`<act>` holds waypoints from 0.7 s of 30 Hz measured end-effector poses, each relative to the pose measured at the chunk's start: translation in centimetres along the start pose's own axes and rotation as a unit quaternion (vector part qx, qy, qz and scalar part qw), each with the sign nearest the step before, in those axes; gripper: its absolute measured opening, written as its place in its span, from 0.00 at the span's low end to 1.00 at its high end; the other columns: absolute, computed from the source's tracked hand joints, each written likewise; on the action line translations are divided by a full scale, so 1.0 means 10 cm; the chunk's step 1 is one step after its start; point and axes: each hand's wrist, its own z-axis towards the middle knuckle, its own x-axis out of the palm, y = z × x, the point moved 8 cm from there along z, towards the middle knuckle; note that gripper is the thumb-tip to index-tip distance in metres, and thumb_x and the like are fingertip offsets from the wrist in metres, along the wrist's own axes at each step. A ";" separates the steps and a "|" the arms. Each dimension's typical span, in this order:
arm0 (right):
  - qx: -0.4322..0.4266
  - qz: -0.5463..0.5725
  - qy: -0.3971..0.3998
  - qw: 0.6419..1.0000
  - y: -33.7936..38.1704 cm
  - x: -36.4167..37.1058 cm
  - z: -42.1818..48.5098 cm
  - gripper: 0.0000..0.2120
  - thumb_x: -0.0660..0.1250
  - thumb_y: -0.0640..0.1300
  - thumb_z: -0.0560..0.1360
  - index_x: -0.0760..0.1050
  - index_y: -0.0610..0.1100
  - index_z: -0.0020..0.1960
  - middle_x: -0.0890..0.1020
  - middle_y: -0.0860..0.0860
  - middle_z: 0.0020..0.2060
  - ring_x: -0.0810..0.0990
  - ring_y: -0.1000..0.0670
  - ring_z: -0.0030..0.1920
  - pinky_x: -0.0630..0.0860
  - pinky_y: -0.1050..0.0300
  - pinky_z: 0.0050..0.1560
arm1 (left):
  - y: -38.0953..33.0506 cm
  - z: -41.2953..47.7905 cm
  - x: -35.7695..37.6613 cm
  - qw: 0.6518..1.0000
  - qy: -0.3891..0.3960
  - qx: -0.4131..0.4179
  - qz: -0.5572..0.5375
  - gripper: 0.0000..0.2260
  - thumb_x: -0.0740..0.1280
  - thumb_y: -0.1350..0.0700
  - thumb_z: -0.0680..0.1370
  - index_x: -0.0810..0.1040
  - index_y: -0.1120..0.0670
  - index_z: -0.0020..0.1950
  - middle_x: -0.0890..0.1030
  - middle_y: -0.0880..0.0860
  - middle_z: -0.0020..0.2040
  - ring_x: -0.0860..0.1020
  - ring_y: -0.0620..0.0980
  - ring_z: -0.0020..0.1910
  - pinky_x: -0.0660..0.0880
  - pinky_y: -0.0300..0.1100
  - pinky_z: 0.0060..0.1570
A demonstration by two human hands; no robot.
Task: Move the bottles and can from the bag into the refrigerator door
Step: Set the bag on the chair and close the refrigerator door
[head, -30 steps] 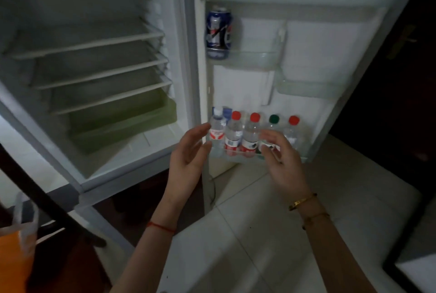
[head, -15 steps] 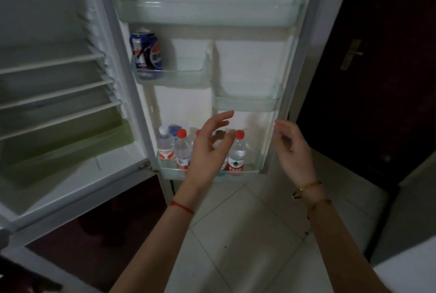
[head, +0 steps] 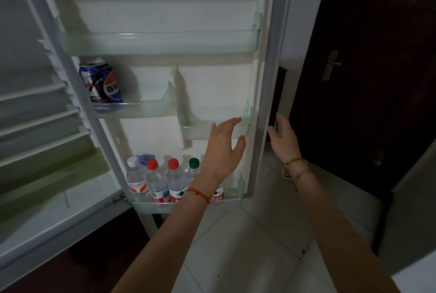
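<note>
The refrigerator door (head: 269, 75) stands open with its inner side facing me. A blue cola can (head: 101, 85) stands in the left middle door shelf (head: 151, 106). Several water bottles (head: 157, 180) with red, green and clear caps stand in a row in the bottom door shelf (head: 151, 205). My left hand (head: 224, 149) is empty with fingers spread, in front of the small right door shelf (head: 200, 130) and covering the rightmost bottle. My right hand (head: 282, 138) is empty and open beside the door's outer edge. The bag is out of view.
The fridge interior (head: 35, 127) with white wire shelves and a green drawer is at the left. A dark wooden door with a metal handle (head: 331, 65) stands to the right. Pale floor tiles (head: 247, 245) lie below. The top door shelf (head: 160, 40) holds nothing.
Both hands have risen from the bottle row and shifted right, the left to the small right shelf, the right to the door's outer edge. The view has swung right and up.
</note>
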 end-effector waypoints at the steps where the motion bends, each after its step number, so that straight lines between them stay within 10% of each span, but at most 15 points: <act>1: 0.006 0.003 0.007 1.000 -0.01 0.04 0.07 0.26 0.57 0.46 0.81 0.56 0.47 0.77 0.62 0.50 0.76 0.59 0.47 0.76 0.56 0.49 0.77 | 0.02 0.02 0.02 1.000 -0.003 -0.006 0.007 0.20 0.61 0.56 0.79 0.70 0.56 0.72 0.75 0.53 0.69 0.70 0.49 0.71 0.44 0.41 0.77; 21: -0.015 0.075 -0.016 0.997 0.07 0.12 -0.22 0.26 0.60 0.44 0.80 0.58 0.46 0.76 0.66 0.51 0.73 0.65 0.53 0.71 0.60 0.60 0.71 | -0.07 -0.19 -0.26 0.990 -0.143 -0.011 0.008 0.10 0.62 0.59 0.77 0.82 0.54 0.54 0.85 0.47 0.50 0.81 0.47 0.51 0.75 0.44 0.58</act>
